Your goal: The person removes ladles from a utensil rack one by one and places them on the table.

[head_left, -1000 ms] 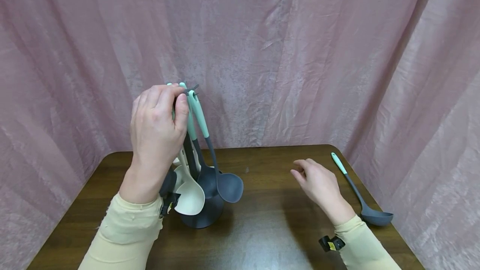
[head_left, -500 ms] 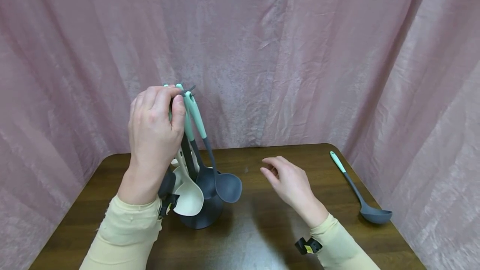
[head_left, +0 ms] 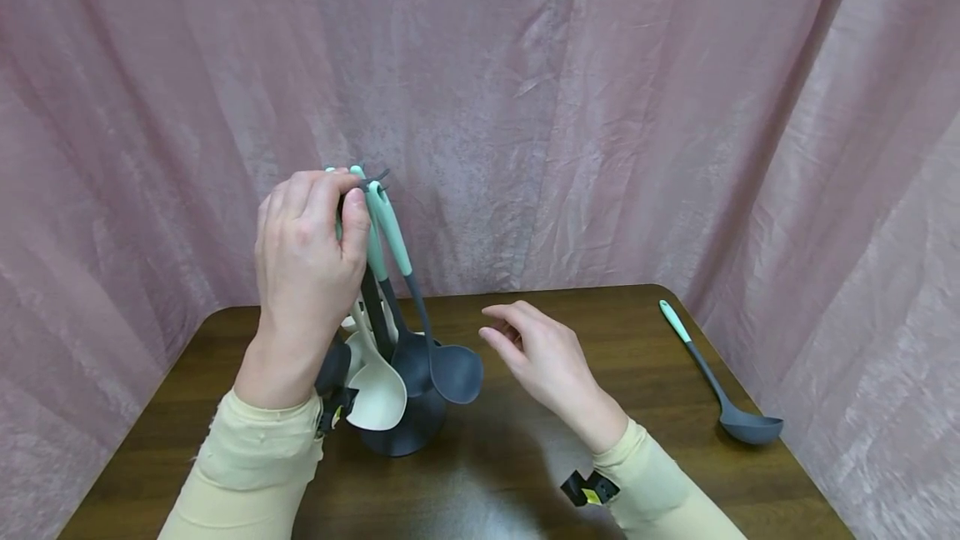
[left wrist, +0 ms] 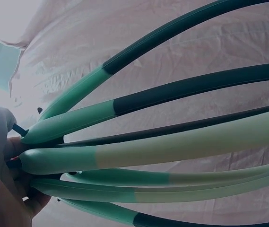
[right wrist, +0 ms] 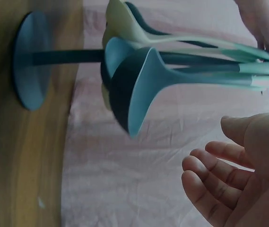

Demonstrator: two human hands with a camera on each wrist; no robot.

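stand: upright on the left of the table, bearing several hanging utensils. left hand: fingers and thumb curled about the stand's top. right hand: fingers loosely bent, holding nothing, near the hanging dark ladle but not touching it.

handling, as judged: ladle light and fairly stiff, probably plastic or silicone; not fragile. smooth surfaces may slip a little, and the ladle can swing on its hook. grip point: mint handle, just below the loop; avoid the broad bowl, which gives poor control. caution: the loaded stand looks top-heavy; sideways pull could tip it, so brace the top.

second ladle: lying at the table's right; hold likewise by its handle.
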